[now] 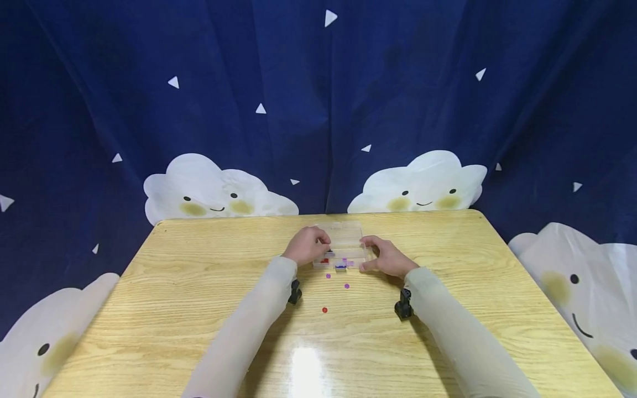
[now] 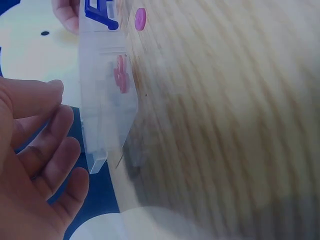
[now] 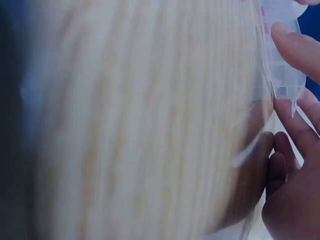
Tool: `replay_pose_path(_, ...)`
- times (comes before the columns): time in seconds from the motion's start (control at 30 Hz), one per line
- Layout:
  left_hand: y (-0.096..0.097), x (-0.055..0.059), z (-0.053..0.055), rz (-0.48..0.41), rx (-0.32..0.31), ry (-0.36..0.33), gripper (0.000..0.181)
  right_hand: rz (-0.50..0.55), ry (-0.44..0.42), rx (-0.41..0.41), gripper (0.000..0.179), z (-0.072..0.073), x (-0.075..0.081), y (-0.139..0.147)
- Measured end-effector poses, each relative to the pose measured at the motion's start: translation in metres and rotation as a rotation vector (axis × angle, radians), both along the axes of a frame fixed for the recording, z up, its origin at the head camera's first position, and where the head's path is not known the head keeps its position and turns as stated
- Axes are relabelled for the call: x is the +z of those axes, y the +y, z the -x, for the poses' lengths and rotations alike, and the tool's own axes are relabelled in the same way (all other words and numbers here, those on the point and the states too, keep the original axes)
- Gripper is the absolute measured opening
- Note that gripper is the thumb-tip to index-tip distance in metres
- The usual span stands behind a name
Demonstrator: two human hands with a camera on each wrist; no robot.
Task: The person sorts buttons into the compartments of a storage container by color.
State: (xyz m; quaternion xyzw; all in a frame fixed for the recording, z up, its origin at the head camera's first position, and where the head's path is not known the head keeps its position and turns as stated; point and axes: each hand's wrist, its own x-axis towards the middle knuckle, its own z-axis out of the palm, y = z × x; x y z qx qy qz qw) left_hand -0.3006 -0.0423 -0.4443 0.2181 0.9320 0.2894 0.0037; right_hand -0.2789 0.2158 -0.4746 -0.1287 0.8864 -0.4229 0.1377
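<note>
A clear plastic compartment box [image 1: 348,254] stands near the table's far edge with its lid [image 1: 338,229] raised at the back. Small red pieces [image 1: 325,260] lie in its front left part and purple ones [image 1: 348,262] toward the front right. A blue latch [image 1: 340,267] sits on the front. My left hand [image 1: 306,246] is over the left side, thumb and forefinger tips close together; I cannot tell whether they pinch anything. Something dark [image 1: 330,251] shows just under these fingertips. My right hand [image 1: 390,258] grips the right end, thumb at the front [image 3: 290,45].
Two purple discs [image 1: 328,276] [image 1: 346,286] and a red disc [image 1: 325,310] lie on the wooden table [image 1: 199,309] in front of the box. Behind the table hangs a dark blue curtain [image 1: 298,138] with cloud shapes. Each wrist carries a black camera [image 1: 404,305].
</note>
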Motion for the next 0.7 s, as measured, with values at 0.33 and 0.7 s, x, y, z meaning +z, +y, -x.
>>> replay_pose_path(0.33,-0.021,0.006,-0.024,-0.016,-0.08,0.066,0.009,0.01,-0.001,0.011,0.081,0.0,0.002,-0.002)
replay_pose_path(0.7,-0.025,-0.001,-0.06,0.027,-0.22,0.059,0.011,0.011,-0.008,0.007,0.082,0.001,0.002,-0.001)
